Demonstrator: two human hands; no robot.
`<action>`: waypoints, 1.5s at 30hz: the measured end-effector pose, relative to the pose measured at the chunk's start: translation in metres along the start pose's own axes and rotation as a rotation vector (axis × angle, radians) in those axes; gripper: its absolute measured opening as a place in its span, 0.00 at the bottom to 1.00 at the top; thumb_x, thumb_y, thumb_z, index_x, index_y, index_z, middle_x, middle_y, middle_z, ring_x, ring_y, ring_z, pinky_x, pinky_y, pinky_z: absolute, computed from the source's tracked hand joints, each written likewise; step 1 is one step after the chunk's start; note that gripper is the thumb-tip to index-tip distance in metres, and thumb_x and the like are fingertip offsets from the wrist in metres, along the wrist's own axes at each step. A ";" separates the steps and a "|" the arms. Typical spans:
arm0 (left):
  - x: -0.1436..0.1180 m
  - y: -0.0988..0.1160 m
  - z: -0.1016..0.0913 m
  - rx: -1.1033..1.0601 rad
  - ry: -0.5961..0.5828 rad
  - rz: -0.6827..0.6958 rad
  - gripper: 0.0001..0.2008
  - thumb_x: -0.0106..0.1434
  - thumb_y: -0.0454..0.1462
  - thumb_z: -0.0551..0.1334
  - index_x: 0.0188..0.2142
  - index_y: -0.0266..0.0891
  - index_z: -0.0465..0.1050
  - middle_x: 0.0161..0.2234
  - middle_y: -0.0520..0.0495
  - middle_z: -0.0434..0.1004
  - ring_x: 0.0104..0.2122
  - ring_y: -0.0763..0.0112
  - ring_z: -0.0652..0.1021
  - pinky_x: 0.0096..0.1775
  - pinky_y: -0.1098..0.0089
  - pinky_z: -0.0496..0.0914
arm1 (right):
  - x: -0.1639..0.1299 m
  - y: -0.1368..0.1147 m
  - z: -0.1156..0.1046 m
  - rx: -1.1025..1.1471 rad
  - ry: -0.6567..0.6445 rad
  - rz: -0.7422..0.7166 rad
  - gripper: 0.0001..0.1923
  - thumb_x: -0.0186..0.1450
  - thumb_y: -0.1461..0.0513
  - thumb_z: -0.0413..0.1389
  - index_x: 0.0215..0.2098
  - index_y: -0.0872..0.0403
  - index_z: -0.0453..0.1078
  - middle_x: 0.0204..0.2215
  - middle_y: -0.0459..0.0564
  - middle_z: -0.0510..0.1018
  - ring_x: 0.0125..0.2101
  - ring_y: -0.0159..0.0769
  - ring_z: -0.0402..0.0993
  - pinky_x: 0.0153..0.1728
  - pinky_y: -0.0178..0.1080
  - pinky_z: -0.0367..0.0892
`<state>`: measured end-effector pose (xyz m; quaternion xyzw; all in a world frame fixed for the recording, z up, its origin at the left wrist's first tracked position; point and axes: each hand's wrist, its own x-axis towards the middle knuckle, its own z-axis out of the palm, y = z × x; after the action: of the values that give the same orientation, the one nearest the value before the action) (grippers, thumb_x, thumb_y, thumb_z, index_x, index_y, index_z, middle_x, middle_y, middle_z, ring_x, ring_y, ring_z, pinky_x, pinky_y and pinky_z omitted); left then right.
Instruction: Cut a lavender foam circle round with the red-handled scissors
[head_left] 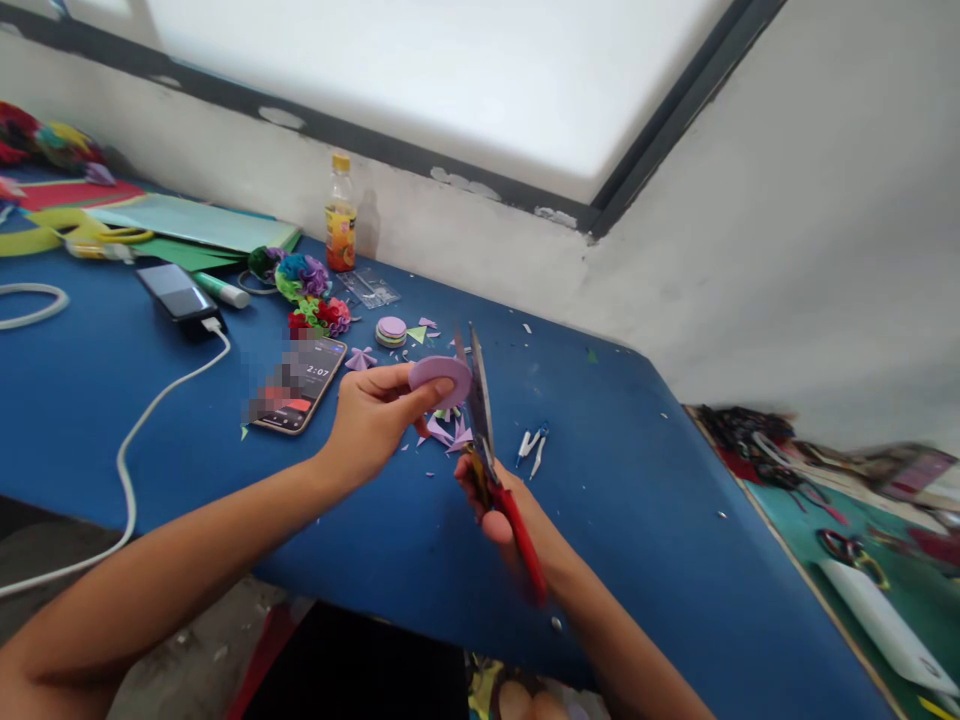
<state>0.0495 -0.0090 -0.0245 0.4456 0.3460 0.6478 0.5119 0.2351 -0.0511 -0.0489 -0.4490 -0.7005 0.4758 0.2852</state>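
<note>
My left hand [375,415] pinches a round purple paper disc [441,378] between thumb and fingers, above the blue table. My right hand [501,500] is wrapped round the handles of red-handled scissors [481,400]. The scissors' blades point away from me, parted slightly, right at the disc's right edge. Under the disc lie purple and green paper scraps [450,432]. Just beyond, a small stack of paper discs [391,331] sits beside a folded purple piece [361,359]. A compass [533,446] rests to the right of the scissors.
A phone showing a timer [304,385] lies left of my left hand; another phone [177,294] is plugged into a white cable [127,470]. Ruffled paper flowers [304,280], a glue stick [221,290] and a juice bottle [340,215] stand behind. A green surface [787,510] adjoins at right.
</note>
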 end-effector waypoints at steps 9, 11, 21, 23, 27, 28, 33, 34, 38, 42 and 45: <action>-0.001 0.002 0.003 -0.102 0.019 -0.043 0.06 0.49 0.37 0.69 0.23 0.36 0.78 0.18 0.54 0.72 0.13 0.84 0.68 0.15 0.81 0.63 | 0.000 0.007 -0.003 -0.075 -0.003 -0.031 0.44 0.43 0.28 0.43 0.40 0.52 0.62 0.29 0.46 0.66 0.27 0.34 0.61 0.30 0.36 0.62; -0.002 0.004 0.004 -0.127 0.031 -0.060 0.06 0.48 0.37 0.69 0.23 0.36 0.78 0.18 0.54 0.72 0.13 0.84 0.67 0.14 0.81 0.63 | 0.000 0.005 -0.003 -0.101 0.003 -0.034 0.44 0.44 0.28 0.43 0.40 0.52 0.62 0.30 0.47 0.67 0.29 0.35 0.63 0.32 0.37 0.63; -0.002 0.010 0.006 -0.198 0.040 -0.084 0.04 0.47 0.36 0.69 0.22 0.36 0.77 0.18 0.55 0.72 0.11 0.84 0.67 0.12 0.81 0.63 | -0.001 -0.005 -0.006 -0.167 0.002 -0.052 0.47 0.42 0.28 0.41 0.43 0.53 0.63 0.31 0.49 0.67 0.28 0.35 0.63 0.28 0.36 0.63; -0.001 0.010 0.005 -0.185 0.029 -0.088 0.05 0.47 0.36 0.69 0.22 0.36 0.78 0.18 0.55 0.72 0.11 0.84 0.67 0.12 0.81 0.63 | -0.002 -0.008 -0.006 -0.159 0.000 -0.055 0.47 0.42 0.28 0.41 0.43 0.53 0.63 0.31 0.49 0.67 0.28 0.35 0.63 0.27 0.36 0.62; -0.001 0.008 0.004 -0.171 0.004 -0.098 0.04 0.48 0.36 0.69 0.23 0.37 0.78 0.18 0.54 0.73 0.11 0.84 0.68 0.13 0.81 0.64 | -0.002 -0.011 -0.005 -0.126 -0.004 -0.043 0.47 0.42 0.28 0.42 0.43 0.52 0.63 0.31 0.49 0.67 0.28 0.34 0.62 0.26 0.35 0.61; -0.002 0.008 0.004 -0.167 0.002 -0.102 0.04 0.48 0.36 0.69 0.24 0.37 0.78 0.19 0.54 0.74 0.12 0.83 0.68 0.13 0.81 0.64 | -0.002 -0.011 -0.005 -0.119 -0.005 -0.041 0.47 0.42 0.28 0.42 0.43 0.52 0.63 0.31 0.49 0.67 0.28 0.34 0.62 0.26 0.35 0.61; -0.002 0.006 0.003 -0.160 -0.013 -0.109 0.04 0.48 0.37 0.69 0.24 0.37 0.78 0.19 0.54 0.74 0.12 0.83 0.68 0.13 0.82 0.63 | -0.002 -0.007 -0.005 -0.081 -0.014 -0.043 0.46 0.41 0.28 0.43 0.43 0.52 0.64 0.32 0.49 0.67 0.29 0.35 0.62 0.26 0.35 0.62; -0.003 0.006 0.003 -0.162 -0.014 -0.109 0.04 0.48 0.36 0.69 0.24 0.37 0.78 0.19 0.54 0.73 0.12 0.84 0.68 0.13 0.82 0.63 | -0.002 -0.007 -0.004 -0.076 -0.013 -0.044 0.46 0.42 0.28 0.44 0.43 0.52 0.64 0.31 0.49 0.67 0.29 0.35 0.62 0.26 0.35 0.62; -0.003 0.007 0.004 -0.159 -0.008 -0.106 0.04 0.48 0.36 0.69 0.24 0.37 0.78 0.18 0.54 0.73 0.12 0.83 0.67 0.13 0.81 0.63 | -0.003 -0.007 -0.002 -0.066 0.003 -0.045 0.46 0.42 0.28 0.43 0.42 0.52 0.64 0.31 0.49 0.66 0.27 0.33 0.61 0.25 0.35 0.62; -0.004 0.007 0.005 -0.146 -0.011 -0.106 0.04 0.48 0.36 0.68 0.24 0.37 0.78 0.19 0.54 0.73 0.12 0.84 0.67 0.13 0.81 0.63 | -0.003 -0.008 0.000 -0.049 -0.004 -0.034 0.46 0.43 0.28 0.43 0.42 0.53 0.64 0.30 0.48 0.66 0.26 0.32 0.60 0.25 0.34 0.61; -0.004 0.007 0.005 -0.137 -0.011 -0.105 0.05 0.47 0.37 0.69 0.23 0.36 0.78 0.18 0.53 0.72 0.13 0.83 0.67 0.13 0.81 0.63 | -0.003 -0.008 0.000 -0.024 -0.021 -0.036 0.46 0.43 0.28 0.44 0.42 0.53 0.64 0.31 0.48 0.66 0.26 0.32 0.60 0.25 0.35 0.61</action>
<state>0.0518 -0.0146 -0.0178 0.3942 0.3208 0.6400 0.5763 0.2337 -0.0545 -0.0416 -0.4347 -0.7171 0.4668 0.2810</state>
